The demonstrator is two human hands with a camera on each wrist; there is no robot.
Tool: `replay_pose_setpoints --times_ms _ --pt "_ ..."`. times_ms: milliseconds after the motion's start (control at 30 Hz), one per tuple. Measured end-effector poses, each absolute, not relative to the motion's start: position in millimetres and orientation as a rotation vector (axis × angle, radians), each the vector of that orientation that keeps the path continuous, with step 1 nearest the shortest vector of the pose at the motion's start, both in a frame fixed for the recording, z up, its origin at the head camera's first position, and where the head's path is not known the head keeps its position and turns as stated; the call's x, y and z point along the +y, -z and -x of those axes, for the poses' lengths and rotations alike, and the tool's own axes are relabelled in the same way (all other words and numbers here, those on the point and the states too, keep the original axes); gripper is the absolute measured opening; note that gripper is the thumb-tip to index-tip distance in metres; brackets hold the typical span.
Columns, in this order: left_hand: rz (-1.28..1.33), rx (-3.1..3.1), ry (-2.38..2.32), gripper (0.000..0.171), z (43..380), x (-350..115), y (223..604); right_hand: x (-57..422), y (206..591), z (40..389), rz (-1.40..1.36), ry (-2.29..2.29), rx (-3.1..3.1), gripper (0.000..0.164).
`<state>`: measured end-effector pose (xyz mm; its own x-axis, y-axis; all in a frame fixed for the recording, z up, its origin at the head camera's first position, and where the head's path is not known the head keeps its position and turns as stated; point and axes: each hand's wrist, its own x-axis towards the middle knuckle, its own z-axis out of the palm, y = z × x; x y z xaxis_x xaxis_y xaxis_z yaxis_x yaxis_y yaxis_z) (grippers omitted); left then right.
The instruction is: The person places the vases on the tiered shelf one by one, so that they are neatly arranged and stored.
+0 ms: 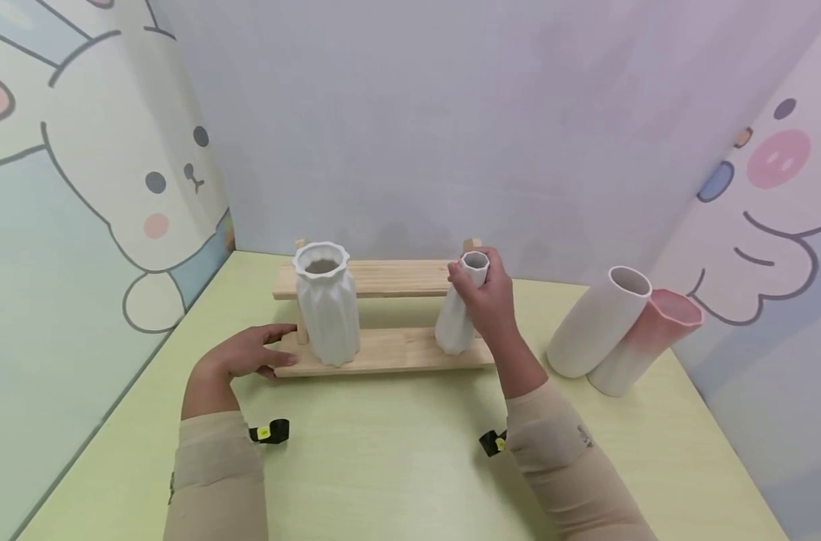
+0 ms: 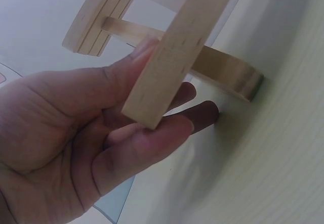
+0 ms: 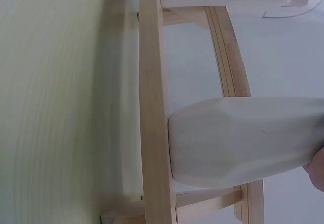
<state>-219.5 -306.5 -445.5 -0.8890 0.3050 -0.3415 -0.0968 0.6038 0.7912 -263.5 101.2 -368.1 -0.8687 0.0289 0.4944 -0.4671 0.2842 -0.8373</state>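
Observation:
A two-tier wooden rack (image 1: 390, 352) stands on the table. My left hand (image 1: 248, 352) grips the left end of its lower board; in the left wrist view the thumb and fingers close around the board end (image 2: 167, 67). Near the rack's right end my right hand (image 1: 493, 297) holds a slim white faceted vase (image 1: 456, 319) by its neck. In the right wrist view the base of that vase (image 3: 243, 140) meets the lower board (image 3: 153, 107). A wider white vase with a scalloped rim (image 1: 330, 315) stands upright toward the left of the lower board.
Right of the rack, a smooth white vase (image 1: 589, 327) leans against a pink-and-white vase (image 1: 643, 346) on the pale table (image 1: 376, 466). A grey wall (image 1: 410, 135) rises behind the rack. Cartoon-printed panels (image 1: 113, 165) flank both sides.

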Motion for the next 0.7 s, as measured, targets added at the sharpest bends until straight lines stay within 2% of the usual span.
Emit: replay_pose_setpoints --times_ms 300,700 --pt "-0.15 2.382 -1.223 0.086 219.8 -304.9 445.2 99.1 370.4 264.6 -0.317 -1.551 -2.148 0.047" --pt "-0.133 2.389 -1.216 0.087 219.3 -306.1 445.2 103.6 367.3 265.6 -0.424 -1.571 -2.193 0.045"
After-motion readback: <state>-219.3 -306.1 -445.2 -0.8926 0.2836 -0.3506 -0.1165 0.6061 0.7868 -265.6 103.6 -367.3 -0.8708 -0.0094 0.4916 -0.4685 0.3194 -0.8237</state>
